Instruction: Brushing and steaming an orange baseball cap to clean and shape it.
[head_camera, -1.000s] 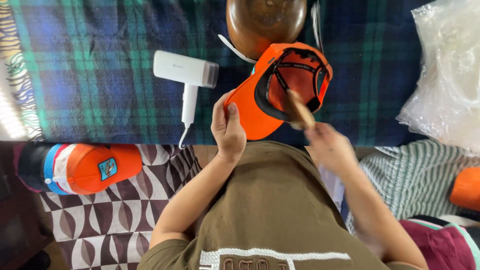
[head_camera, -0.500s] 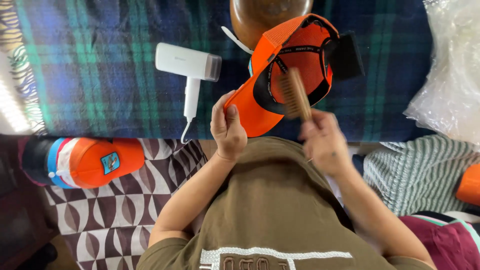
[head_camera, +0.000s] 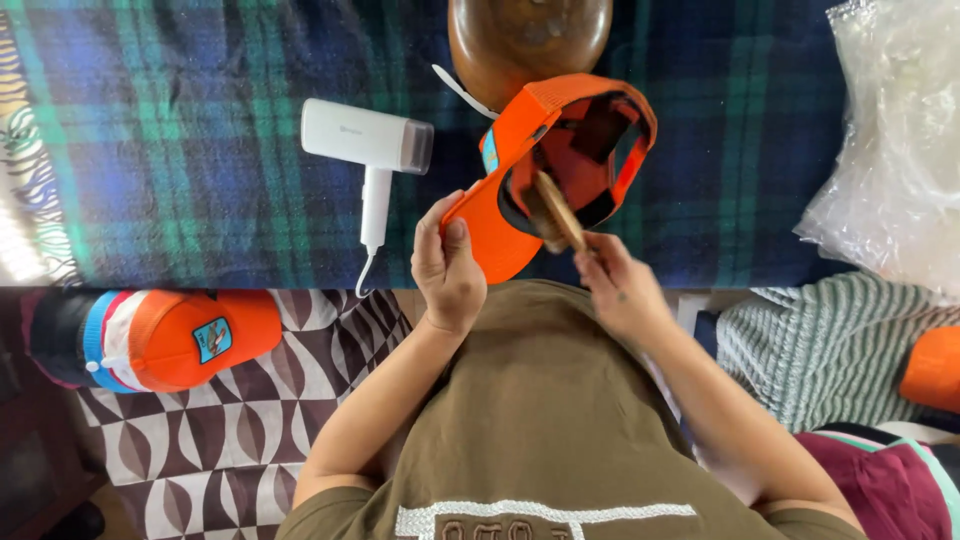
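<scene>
Head view, looking straight down over the person's chest. Left hand (head_camera: 448, 268) gripped the brim of an orange cap (head_camera: 540, 170), fingers curled around the brim edge and thumb on top. The cap was held upside down and tilted, its dark inner band and mesh back facing up, above the near edge of a blue-green plaid blanket (head_camera: 200, 150).

Right hand (head_camera: 622, 290) was closed around the handle of a wooden brush (head_camera: 556, 208), fingers pinched narrow. The brush head reached into the cap's opening and lay against the inner band; it was slightly blurred, so the bristles could not be made out.

On the blanket, just left of the cap, lay a white handheld steamer (head_camera: 372, 150), handle pointing toward the person. A brown wooden bowl (head_camera: 528, 35) sat beyond the cap at the top edge, touching or overlapping it in view. A crumpled clear plastic bag (head_camera: 895, 140) filled the right side.

Lower left, on a brown-and-white patterned mat (head_camera: 300, 400), rested a stack of caps (head_camera: 165, 338), the nearest 1 orange with a small patch. Lower right: a striped cloth (head_camera: 815, 340).
</scene>
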